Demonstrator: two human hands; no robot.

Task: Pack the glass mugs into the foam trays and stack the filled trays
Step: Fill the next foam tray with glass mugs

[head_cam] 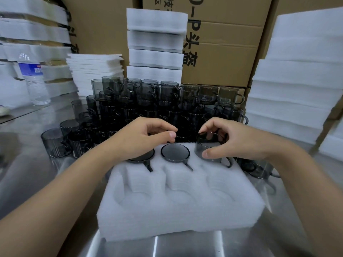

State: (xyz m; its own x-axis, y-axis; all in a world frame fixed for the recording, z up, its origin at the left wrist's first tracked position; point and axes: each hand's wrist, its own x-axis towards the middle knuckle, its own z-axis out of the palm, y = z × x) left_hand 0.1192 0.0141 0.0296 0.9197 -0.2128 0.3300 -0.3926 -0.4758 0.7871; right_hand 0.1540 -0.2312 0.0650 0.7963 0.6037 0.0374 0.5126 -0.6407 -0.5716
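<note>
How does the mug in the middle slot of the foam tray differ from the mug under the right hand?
The middle mug sits fully down in the foam tray, only its round face and handle showing; the right mug stands high, its wall exposed. No hand touches the middle mug; the right hand grips the right mug. Both are dark smoky glass, in the far row, handles toward the person.

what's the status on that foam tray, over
Left hand over the far-left mug, grip unclear. Right hand lowering third mug. Foam tray front row empty. Nothing blocking.
</note>
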